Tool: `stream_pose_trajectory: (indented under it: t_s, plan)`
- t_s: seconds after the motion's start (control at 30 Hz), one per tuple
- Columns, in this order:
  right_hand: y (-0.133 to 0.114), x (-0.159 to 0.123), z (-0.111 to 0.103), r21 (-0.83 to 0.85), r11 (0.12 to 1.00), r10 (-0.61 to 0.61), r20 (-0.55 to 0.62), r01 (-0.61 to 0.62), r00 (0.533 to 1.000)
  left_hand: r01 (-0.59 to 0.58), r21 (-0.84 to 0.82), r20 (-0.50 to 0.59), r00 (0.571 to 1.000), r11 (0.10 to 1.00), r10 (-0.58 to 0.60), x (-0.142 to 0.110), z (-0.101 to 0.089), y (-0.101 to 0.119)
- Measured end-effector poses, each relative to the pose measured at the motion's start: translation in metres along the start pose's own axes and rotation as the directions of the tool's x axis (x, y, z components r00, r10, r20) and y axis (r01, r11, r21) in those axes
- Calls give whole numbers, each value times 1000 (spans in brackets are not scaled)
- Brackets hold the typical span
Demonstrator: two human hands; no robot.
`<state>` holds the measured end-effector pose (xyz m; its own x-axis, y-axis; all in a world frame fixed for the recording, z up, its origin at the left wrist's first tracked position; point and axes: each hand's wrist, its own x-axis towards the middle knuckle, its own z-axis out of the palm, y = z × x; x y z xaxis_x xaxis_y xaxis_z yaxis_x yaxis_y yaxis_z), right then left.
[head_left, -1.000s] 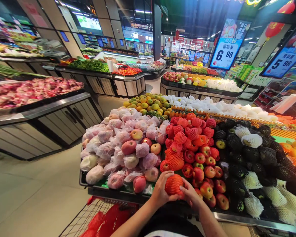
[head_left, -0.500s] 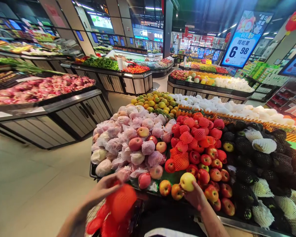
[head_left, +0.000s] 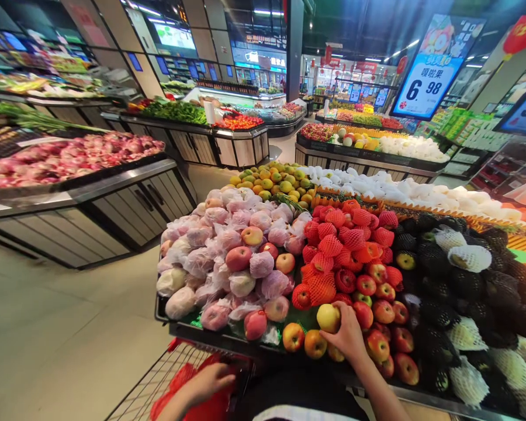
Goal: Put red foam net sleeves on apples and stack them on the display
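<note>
My right hand (head_left: 347,336) is closed around a yellow apple (head_left: 328,317), low over the front of the display. Two red-and-yellow apples (head_left: 293,337) lie just left of it, and part of another shows beneath my fingers. At the lower left, my left hand (head_left: 210,383) hangs over the wire shopping cart (head_left: 135,383), with its fingers stretched to the right. Red foam netting (head_left: 175,386) bunches in the cart under and beside that hand. No object shows between the left fingers.
Bagged pink apples (head_left: 219,234) are heaped at the left of the display. Red-netted apples (head_left: 331,245) and loose red apples (head_left: 378,345) fill the middle, with black-netted fruit (head_left: 438,316) to the right. An onion stand (head_left: 70,155) stands across the aisle.
My left hand has dropped into the cart area, and the red netting at it has gone down too. My right hand has moved slightly, turning over the top of the yellow apple.
</note>
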<state>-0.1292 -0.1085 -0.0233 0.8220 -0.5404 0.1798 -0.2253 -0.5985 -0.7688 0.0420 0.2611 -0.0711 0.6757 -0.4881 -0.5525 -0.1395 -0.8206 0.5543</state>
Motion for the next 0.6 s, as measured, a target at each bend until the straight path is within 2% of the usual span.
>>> stream_pose_trajectory:
  t_s: [0.03, 0.07, 0.1, 0.13, 0.17, 0.23, 0.3, 0.37, 0.43, 0.53, 0.6]
  plan:
    - [-2, 2, 4, -98, 995, -21, 14, 22, 1000, -206, -31, 234, 950, 978, 208, 4, 2, 25]
    - [-4, 3, 9, -169, 985, -34, 39, 40, 999, -301, -75, 306, 901, 951, 309, 9, 5, 52]
    - [-5, 5, 15, -222, 974, -37, 67, 51, 997, -373, -105, 304, 871, 922, 387, 16, 7, 79]
    - [-7, 6, 21, -263, 963, -33, 88, 55, 996, -502, -81, 212, 835, 861, 507, 23, 10, 106]
    - [-9, 7, 28, -296, 954, -22, 96, 49, 995, -598, -3, 53, 800, 801, 598, 33, 14, 130]
    - [-9, 8, 41, -347, 938, 18, 71, 8, 997, -625, 84, -108, 768, 776, 631, 56, 23, 172]
    - [-7, 9, 51, -373, 927, 63, 36, -45, 997, -624, 162, -188, 741, 765, 644, 81, 33, 198]
    - [-3, 8, 55, -385, 920, 99, 31, -80, 995, -625, 221, -217, 717, 749, 662, 102, 42, 212]
    - [1, 6, 53, -381, 921, 109, 63, -77, 992, -638, 262, -223, 690, 724, 689, 115, 45, 217]
    - [3, 3, 46, -347, 938, 46, 149, 8, 988, -665, 296, -236, 645, 686, 727, 113, 34, 213]
    - [0, 2, 44, -324, 940, -31, 234, 108, 972, -669, 309, -293, 609, 676, 737, 102, 19, 206]
